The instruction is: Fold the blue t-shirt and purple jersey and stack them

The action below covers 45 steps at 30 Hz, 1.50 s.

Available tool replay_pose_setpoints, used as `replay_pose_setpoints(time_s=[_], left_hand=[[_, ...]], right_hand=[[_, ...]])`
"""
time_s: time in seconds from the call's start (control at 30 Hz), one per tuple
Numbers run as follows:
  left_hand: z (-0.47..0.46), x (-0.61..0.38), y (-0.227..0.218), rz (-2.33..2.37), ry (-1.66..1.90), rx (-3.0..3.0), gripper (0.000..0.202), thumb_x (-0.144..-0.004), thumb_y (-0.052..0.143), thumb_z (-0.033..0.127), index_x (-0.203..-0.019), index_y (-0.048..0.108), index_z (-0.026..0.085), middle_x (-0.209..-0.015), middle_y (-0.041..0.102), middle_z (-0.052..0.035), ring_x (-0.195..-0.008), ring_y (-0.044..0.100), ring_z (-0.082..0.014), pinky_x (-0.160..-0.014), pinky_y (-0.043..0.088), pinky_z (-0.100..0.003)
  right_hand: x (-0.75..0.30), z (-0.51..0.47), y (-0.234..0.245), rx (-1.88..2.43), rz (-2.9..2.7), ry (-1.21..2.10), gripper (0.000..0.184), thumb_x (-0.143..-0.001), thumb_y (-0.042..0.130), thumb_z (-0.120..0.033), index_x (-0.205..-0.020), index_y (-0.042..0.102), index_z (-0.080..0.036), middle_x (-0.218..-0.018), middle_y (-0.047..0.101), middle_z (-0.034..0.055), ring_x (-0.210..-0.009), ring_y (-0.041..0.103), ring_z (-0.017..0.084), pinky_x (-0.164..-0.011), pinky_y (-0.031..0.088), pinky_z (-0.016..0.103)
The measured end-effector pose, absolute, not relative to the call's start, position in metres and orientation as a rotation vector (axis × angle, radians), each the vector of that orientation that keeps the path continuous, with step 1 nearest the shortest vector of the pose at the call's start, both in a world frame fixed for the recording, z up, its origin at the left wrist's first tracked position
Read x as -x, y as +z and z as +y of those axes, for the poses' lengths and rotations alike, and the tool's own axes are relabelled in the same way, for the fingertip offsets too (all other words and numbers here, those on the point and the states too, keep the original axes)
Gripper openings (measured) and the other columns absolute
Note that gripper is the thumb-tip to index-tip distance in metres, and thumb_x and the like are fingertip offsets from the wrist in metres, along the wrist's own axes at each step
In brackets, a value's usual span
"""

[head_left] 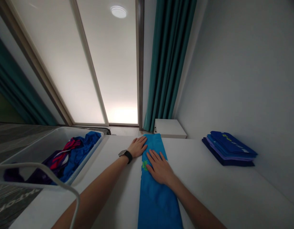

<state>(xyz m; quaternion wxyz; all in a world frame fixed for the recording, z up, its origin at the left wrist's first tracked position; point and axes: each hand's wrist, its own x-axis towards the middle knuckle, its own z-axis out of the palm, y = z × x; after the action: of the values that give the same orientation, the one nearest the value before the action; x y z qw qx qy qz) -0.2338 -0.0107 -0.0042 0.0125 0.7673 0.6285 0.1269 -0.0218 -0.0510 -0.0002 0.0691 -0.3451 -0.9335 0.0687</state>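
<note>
A bright blue garment (157, 197), folded into a long narrow strip, lies lengthwise on the white table (209, 184). My right hand (159, 167) rests flat on its middle, fingers spread and open, beside a green print. My left hand (138, 147), a black watch on its wrist, lies flat at the strip's left edge near the far end, fingers stretched out and touching the fabric. Neither hand holds anything.
A white bin (41, 146) at the left holds loose blue, purple and pink clothes (70, 154). A stack of folded blue and purple garments (229, 149) sits at the right by the wall. A small white cabinet (169, 128) and teal curtain (168, 63) stand beyond the table.
</note>
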Motion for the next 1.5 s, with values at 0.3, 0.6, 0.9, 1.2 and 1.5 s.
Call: replay_pose_setpoints(time_s=[0.3,0.6,0.9,1.2,1.5], left_hand=[[-0.005,0.239,-0.012,2.029,0.397,-2.331,0.053,-0.1,0.022,0.038,-0.149,0.033,0.019,-0.155,0.033,-0.0071,-0.141,0.032,-0.0227,-0.115,0.022,-0.047],[-0.009,0.237,-0.006,2.028,0.469,-2.305,0.056,-0.102,0.016,0.042,-0.15,0.03,0.018,-0.155,0.032,-0.0066,-0.143,0.028,-0.0204,-0.116,0.023,-0.043],[-0.035,0.232,0.004,1.713,0.48,-2.442,0.064,-0.099,0.023,0.058,-0.153,0.022,0.024,-0.159,0.023,-0.0045,-0.146,0.021,-0.0189,-0.118,0.019,-0.039],[-0.079,0.232,0.008,1.608,0.384,-2.496,0.065,-0.098,0.03,0.056,-0.154,0.018,0.026,-0.159,0.021,-0.0045,-0.145,0.024,-0.0212,-0.118,0.018,-0.042],[-0.107,0.233,0.008,1.656,0.373,-2.501,0.07,-0.095,0.038,0.058,-0.153,0.021,0.023,-0.157,0.027,-0.0077,-0.143,0.028,-0.0241,-0.118,0.018,-0.045]], right_hand=[[0.022,-0.05,-0.003,1.023,-2.799,0.228,0.063,-0.099,0.02,-0.053,-0.152,0.024,-0.02,-0.16,0.015,0.0053,-0.147,0.013,0.021,-0.118,0.005,0.048],[0.022,-0.051,-0.002,1.016,-2.785,0.191,0.061,-0.099,0.021,-0.051,-0.151,0.028,-0.02,-0.159,0.019,0.0054,-0.146,0.016,0.022,-0.118,0.009,0.048],[0.022,-0.051,-0.005,1.159,-2.657,0.177,0.062,-0.1,0.021,-0.042,-0.15,0.026,-0.007,-0.158,0.022,0.0099,-0.146,0.018,0.021,-0.119,0.013,0.041],[0.022,-0.053,0.0,1.179,-2.754,0.231,0.076,-0.095,0.023,-0.059,-0.152,0.022,-0.008,-0.159,0.018,0.0106,-0.147,0.013,0.024,-0.119,0.006,0.045],[0.022,-0.055,0.006,1.191,-2.765,0.237,0.076,-0.095,0.026,-0.058,-0.152,0.021,-0.007,-0.159,0.017,0.0113,-0.146,0.014,0.024,-0.119,0.006,0.046]])
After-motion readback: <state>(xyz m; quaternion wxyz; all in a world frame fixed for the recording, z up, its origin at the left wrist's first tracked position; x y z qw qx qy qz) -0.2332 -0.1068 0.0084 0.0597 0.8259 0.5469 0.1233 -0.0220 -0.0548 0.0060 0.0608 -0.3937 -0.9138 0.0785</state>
